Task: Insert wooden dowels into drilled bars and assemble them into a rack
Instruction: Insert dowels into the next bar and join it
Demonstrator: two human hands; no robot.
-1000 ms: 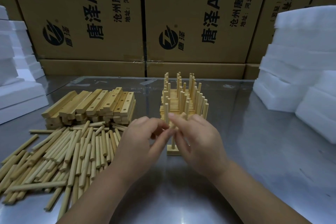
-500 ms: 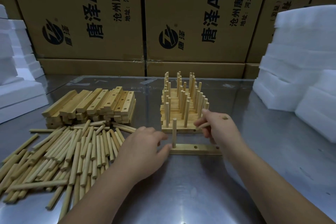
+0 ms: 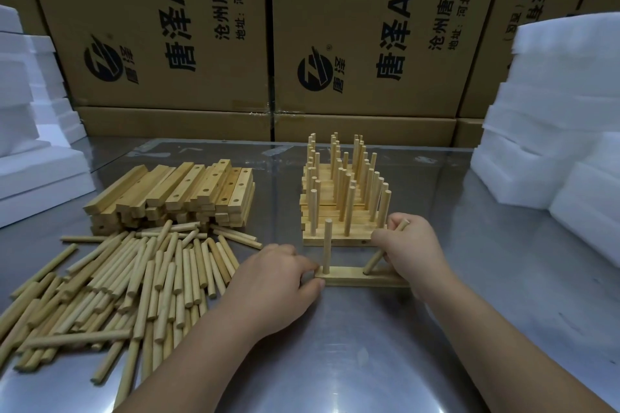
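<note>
A shiny metal worktop (image 3: 335, 365) has cardboard boxes (image 3: 161, 27) along its far edge and white foam blocks (image 3: 553, 104) at both side edges. Mid-worktop, the left hand (image 3: 278, 278) pinches one end of the drilled bar (image 3: 349, 279). The fingers of the right hand (image 3: 412, 251) curl round a tilted dowel (image 3: 374, 261) at its hole, partly hiding the bar's other end.

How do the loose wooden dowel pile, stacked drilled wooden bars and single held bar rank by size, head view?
1. loose dowel pile (nearer, so unsure)
2. stacked drilled bars
3. single held bar
</note>
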